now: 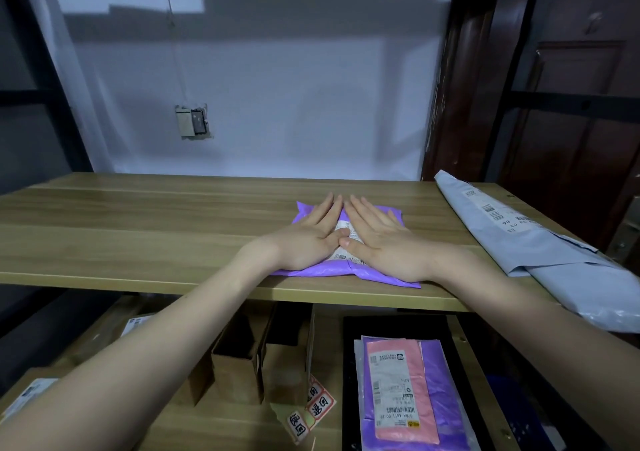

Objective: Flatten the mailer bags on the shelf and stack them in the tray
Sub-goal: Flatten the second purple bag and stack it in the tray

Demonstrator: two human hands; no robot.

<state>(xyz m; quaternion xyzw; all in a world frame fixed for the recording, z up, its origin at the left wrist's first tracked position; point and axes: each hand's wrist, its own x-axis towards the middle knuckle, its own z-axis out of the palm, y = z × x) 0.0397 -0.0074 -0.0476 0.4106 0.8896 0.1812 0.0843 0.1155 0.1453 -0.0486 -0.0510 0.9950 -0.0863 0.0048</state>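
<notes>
A purple mailer bag (367, 275) with a white label lies near the front edge of the wooden shelf (138, 228). My left hand (311, 235) and my right hand (381, 242) press flat on top of it, palms down, fingers straight and spread, thumbs touching at the label. Neither hand grips anything. On the lower shelf stands a black tray (349, 381), holding a pink mailer bag (398, 391) on top of purple mailer bags (446, 398). A large grey mailer bag (540, 242) lies crumpled at the shelf's right end.
Brown cardboard boxes (239, 357) stand on the lower shelf left of the tray, with red-and-white stickers (318, 405) on one. Dark metal shelf posts (45, 69) rise on both sides. A white wall with a socket (192, 121) is behind the shelf.
</notes>
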